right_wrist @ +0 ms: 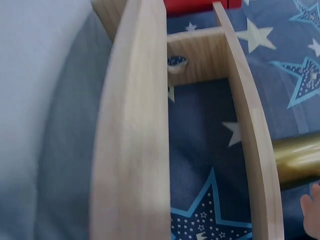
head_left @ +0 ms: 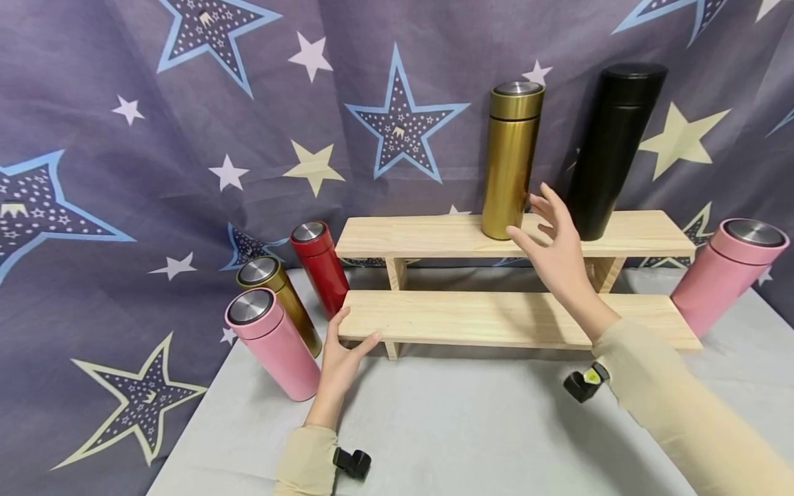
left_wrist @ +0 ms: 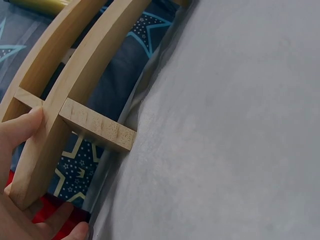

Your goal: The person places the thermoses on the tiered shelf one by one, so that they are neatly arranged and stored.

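Observation:
A two-tier wooden shelf [head_left: 434, 313] stands on the grey-covered table. My left hand [head_left: 340, 358] grips the left end of its lower board, thumb on the board [left_wrist: 37, 165] and fingers round the end. On the upper tier stand a tall gold thermos [head_left: 511, 165] and a taller black thermos [head_left: 611, 151]. Between them, just right of the gold one, is my right hand [head_left: 558, 251], its fingers spread and softly bent, holding nothing. Only its fingertips show at the edge of the right wrist view, near the gold thermos [right_wrist: 300, 159].
Left of the shelf stand a red thermos [head_left: 321, 269], a shorter gold thermos [head_left: 282, 296] and a pink thermos [head_left: 276, 348]. Another pink thermos [head_left: 722, 279] stands by the shelf's right end. A star-patterned curtain [head_left: 267, 117] hangs behind everything.

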Available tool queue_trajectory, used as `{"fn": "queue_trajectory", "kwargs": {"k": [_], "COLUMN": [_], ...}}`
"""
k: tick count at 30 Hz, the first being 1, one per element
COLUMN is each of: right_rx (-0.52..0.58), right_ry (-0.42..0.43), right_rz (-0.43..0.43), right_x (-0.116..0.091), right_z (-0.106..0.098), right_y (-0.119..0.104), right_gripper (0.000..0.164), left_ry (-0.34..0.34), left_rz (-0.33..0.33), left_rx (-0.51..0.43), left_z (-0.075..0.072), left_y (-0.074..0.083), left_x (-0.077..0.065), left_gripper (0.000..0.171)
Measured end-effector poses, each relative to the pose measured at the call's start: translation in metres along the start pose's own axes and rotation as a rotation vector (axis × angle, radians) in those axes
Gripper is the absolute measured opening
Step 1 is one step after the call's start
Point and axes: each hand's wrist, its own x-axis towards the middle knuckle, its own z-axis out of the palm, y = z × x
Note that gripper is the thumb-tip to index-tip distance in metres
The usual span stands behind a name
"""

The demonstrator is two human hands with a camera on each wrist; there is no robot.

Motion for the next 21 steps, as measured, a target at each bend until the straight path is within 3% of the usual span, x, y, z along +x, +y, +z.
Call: {"fn": "queue_trajectory", "kwargs": {"k": [14, 21], "right_rx": [0.058, 0.169], "right_ry": [0.011, 0.043], "right_rz": [-0.098, -0.148], "right_x": [-0.061, -0.08], "right_z": [-0.028, -0.044], "right_y": [0.0, 0.01], "right_gripper": [0.066, 0.061], "left_ry": [0.006, 0.007], "left_rz": [-0.003, -0.004], "left_rx": [0.02, 0.014], "left_z": [-0.001, 0.001], "left_y": [0.001, 0.001], "left_x": [-0.001, -0.001], "left_gripper": [0.081, 0.082]}}
